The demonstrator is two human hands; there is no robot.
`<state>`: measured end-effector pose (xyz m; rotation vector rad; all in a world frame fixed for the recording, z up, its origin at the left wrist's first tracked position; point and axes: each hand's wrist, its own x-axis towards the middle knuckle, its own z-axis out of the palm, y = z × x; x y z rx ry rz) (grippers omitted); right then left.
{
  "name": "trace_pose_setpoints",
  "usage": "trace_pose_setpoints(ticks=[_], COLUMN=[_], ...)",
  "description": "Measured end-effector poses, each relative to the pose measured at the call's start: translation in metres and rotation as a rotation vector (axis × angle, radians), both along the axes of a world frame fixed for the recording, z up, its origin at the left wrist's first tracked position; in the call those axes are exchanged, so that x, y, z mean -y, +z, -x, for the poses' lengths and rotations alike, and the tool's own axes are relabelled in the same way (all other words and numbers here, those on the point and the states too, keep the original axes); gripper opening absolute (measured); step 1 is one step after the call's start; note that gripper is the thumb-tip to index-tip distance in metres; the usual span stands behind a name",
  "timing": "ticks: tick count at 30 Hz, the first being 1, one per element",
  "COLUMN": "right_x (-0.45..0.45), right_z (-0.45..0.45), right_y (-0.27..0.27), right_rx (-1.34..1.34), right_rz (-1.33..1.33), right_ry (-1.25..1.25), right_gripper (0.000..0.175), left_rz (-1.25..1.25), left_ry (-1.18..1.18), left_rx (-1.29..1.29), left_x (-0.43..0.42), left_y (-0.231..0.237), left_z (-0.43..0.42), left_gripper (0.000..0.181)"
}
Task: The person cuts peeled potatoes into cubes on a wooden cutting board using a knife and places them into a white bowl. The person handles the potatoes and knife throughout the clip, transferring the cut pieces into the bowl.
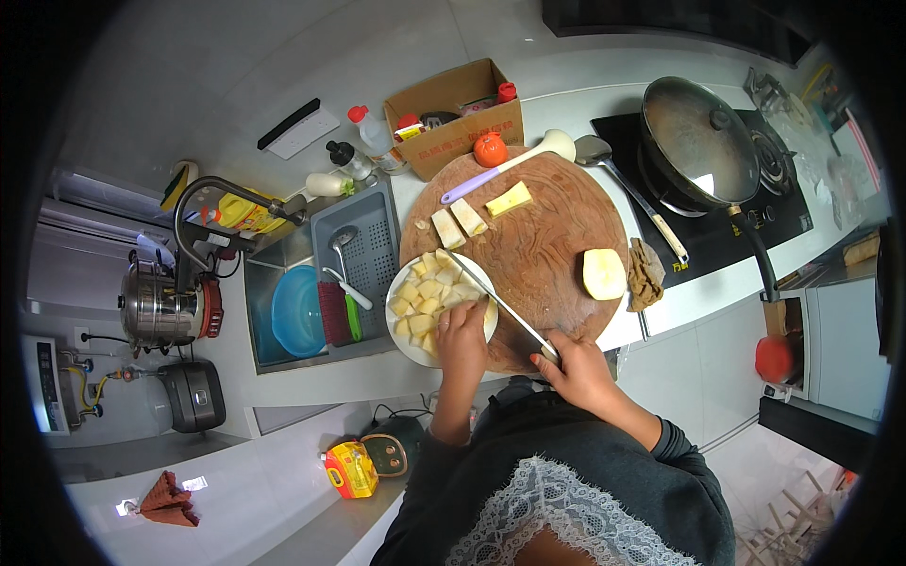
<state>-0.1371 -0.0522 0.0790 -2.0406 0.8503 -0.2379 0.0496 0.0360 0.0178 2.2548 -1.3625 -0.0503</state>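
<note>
My right hand (577,369) grips the handle of a kitchen knife (506,305), whose blade runs up and left across the rim of a white plate (414,356). Pale-yellow diced vegetable pieces (421,322), probably potato, fill this plate. Over the plate's right part, my left hand (463,331) has its fingers bent down among the pieces beside the blade; whether they pinch any is hidden. The plate overlaps a round wooden cutting board (552,240). On the board lie two pale thick strips (447,228), a yellower chunk (509,199) and a large cut half (605,274).
A purple-handled ladle (471,185) and a tomato (490,150) rest at the board's far edge. Behind stands a cardboard box (453,145). To the right are a metal spatula (640,198), a brown cloth (645,276) and a lidded pan (697,141); left, a sink with a blue basin (297,311).
</note>
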Motion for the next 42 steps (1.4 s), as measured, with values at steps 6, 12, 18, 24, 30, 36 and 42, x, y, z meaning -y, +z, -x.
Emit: trace_pose_setpoints(ticks=[6, 12, 18, 24, 30, 36, 42], right_x=[0.0, 0.001, 0.007, 0.017, 0.029, 0.043, 0.052], right_z=[0.001, 0.006, 0.011, 0.024, 0.05, 0.074, 0.093], right_y=[0.005, 0.002, 0.006, 0.011, 0.0, 0.01, -0.005], right_rx=[0.009, 0.033, 0.062, 0.019, 0.074, -0.019, -0.104], right_rz=[-0.025, -0.008, -0.018, 0.004, -0.019, 0.085, 0.176], right_ry=[-0.005, -0.045, -0.174, -0.303, -0.478, -0.614, -0.671], right_gripper=[0.028, 0.028, 0.026, 0.029, 0.034, 0.034, 0.034], left_rz=[-0.01, 0.033, 0.118, 0.102, -0.011, -0.023, -0.164], left_ry=[0.067, 0.08, -0.063, -0.297, -0.396, -0.355, -0.404], left_rx=[-0.031, -0.02, -0.046, -0.147, -0.217, -0.317, -0.355], left_x=[-0.001, 0.0, 0.013, 0.042, 0.068, 0.096, 0.125], left_y=[-0.003, 0.01, 0.017, 0.011, 0.002, -0.002, -0.003], left_z=[0.0, -0.002, 0.011, 0.055, 0.071, 0.076, 0.084], left_gripper=[0.038, 0.034, 0.022, 0.021, 0.05, 0.081, 0.102])
